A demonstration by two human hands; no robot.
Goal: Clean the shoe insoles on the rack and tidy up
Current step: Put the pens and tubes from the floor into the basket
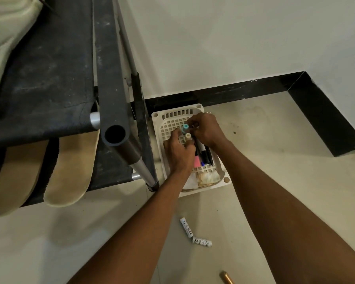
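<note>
Over the basket (225,178), both hands' (179,153) grips hold markers (201,149).

Two bare forearms, apparently sleeveless, no visible rings or watch.

Legible marks are confined to two white batteries on the floor, well below both grips and nearer the viewer. Upper battery (186,226): a CE mark and a small round symbol beside it; remaining print too small to read. Lower battery (202,241): a CE mark and further symbols, unreadable. Nothing legible elsewhere.
</note>
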